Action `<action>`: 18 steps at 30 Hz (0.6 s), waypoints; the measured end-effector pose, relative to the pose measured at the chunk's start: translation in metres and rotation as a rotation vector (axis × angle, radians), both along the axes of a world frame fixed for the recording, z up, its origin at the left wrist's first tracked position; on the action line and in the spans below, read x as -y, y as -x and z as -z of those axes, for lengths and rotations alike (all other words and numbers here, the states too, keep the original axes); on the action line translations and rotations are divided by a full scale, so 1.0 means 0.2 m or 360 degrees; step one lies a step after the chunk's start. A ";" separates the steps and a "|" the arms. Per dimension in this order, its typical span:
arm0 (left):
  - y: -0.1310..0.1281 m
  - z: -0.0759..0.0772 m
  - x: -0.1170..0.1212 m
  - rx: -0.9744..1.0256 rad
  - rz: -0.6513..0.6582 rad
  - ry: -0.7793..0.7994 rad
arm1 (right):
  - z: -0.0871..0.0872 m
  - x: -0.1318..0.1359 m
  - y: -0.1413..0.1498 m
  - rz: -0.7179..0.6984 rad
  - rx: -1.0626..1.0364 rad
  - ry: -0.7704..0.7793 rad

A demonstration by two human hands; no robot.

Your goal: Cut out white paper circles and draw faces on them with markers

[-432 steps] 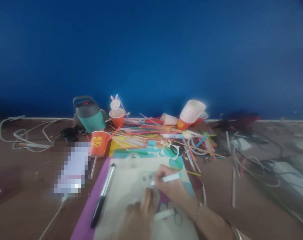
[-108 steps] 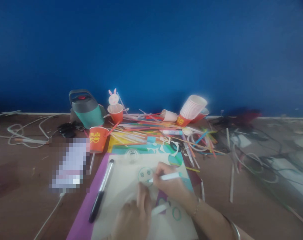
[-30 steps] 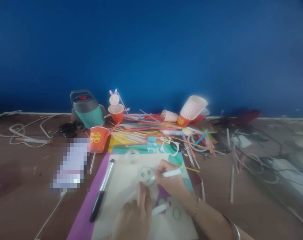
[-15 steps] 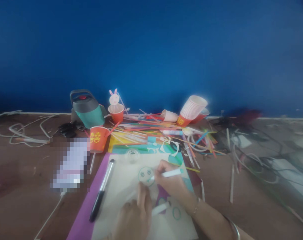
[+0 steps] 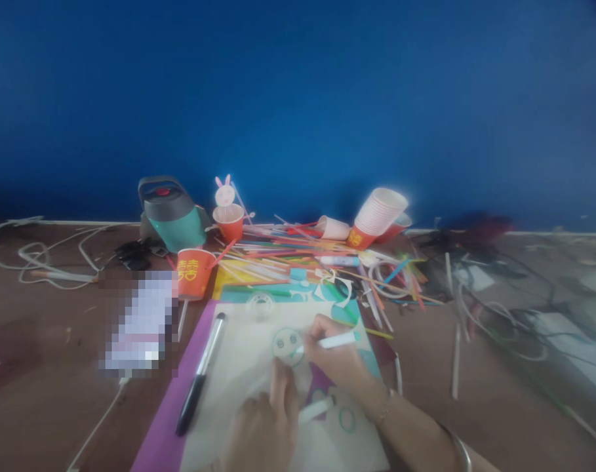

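Observation:
My right hand (image 5: 330, 346) is closed around a white marker with a green end (image 5: 339, 339). Its tip touches the white paper (image 5: 238, 354) at a round face drawn in green (image 5: 286, 342), which has two eyes and a green mark below them. My left hand (image 5: 268, 419) rests on the paper just below the drawing, index finger stretched toward it. A second white marker (image 5: 315, 410) shows beside that hand; whether the hand touches it is unclear. Near my right wrist is a small green oval (image 5: 347, 419). A black-and-silver marker (image 5: 199, 380) lies at the paper's left side.
Red paper cups (image 5: 194, 275), a stack of cups (image 5: 380, 210) and many coloured straws (image 5: 282, 248) stand or lie behind the paper. A teal jug (image 5: 174, 219) is at the back left. A blurred phone (image 5: 143, 321) with a cable lies left; cords (image 5: 509, 328) spread right.
The green mark under the face's eyes looks slightly longer. Both hands stay in nearly the same place.

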State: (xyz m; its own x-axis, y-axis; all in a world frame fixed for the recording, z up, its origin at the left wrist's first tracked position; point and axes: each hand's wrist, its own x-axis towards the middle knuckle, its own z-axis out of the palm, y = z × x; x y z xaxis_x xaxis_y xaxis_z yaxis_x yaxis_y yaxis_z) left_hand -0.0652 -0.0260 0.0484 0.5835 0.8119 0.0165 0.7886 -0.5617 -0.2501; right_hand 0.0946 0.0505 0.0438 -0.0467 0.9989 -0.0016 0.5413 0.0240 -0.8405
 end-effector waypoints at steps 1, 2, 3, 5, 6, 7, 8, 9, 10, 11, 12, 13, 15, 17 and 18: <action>0.00 0.00 0.00 -0.0006 0.0007 -0.0006 | 0.00 0.00 0.00 -0.0006 -0.0007 -0.0007; 0.00 -0.01 0.00 -0.0009 0.0014 -0.0012 | 0.00 0.00 0.00 -0.0009 -0.0014 -0.0015; 0.00 -0.01 0.00 -0.0010 0.0020 -0.0016 | 0.00 0.00 0.00 -0.0011 -0.0020 -0.0022; 0.00 -0.02 -0.01 -0.0005 0.0025 -0.0027 | 0.00 0.00 0.00 -0.0012 -0.0024 -0.0027; 0.00 -0.02 -0.01 -0.0002 0.0026 -0.0030 | 0.00 0.00 0.00 -0.0014 -0.0022 -0.0023; 0.00 -0.02 -0.01 0.0000 0.0029 -0.0031 | 0.00 0.00 0.00 -0.0015 -0.0019 -0.0019; 0.00 -0.02 -0.01 0.0000 0.0033 -0.0031 | -0.01 0.00 0.00 -0.0014 -0.0019 -0.0014; 0.00 -0.02 -0.01 -0.0001 0.0035 -0.0029 | -0.01 0.00 0.00 -0.0009 -0.0022 -0.0010; 0.00 -0.02 -0.01 -0.0002 0.0035 -0.0028 | -0.01 0.00 0.00 -0.0007 -0.0028 -0.0010; 0.00 -0.02 -0.01 -0.0001 0.0032 -0.0027 | -0.01 0.00 0.00 -0.0007 -0.0034 -0.0016; 0.00 -0.02 -0.01 0.0000 0.0025 -0.0026 | 0.00 0.00 0.00 -0.0005 -0.0040 -0.0026; 0.00 -0.02 -0.01 0.0000 0.0018 -0.0024 | 0.00 0.00 0.00 -0.0005 -0.0042 -0.0037; 0.00 -0.02 -0.01 -0.0004 0.0010 -0.0019 | 0.00 0.00 0.00 0.0000 -0.0040 -0.0053; 0.00 -0.02 -0.01 -0.0010 0.0009 -0.0011 | 0.01 0.00 0.00 0.0008 -0.0040 -0.0041; 0.00 -0.01 0.00 -0.0008 0.0011 -0.0009 | 0.01 0.00 0.00 0.0005 -0.0042 -0.0029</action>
State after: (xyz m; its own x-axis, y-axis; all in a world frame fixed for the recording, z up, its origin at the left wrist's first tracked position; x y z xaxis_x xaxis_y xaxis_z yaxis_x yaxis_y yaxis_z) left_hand -0.0654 -0.0251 0.0512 0.5891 0.8079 0.0179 0.7835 -0.5656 -0.2572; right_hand 0.0949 0.0512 0.0420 -0.0437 0.9989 0.0180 0.5189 0.0381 -0.8540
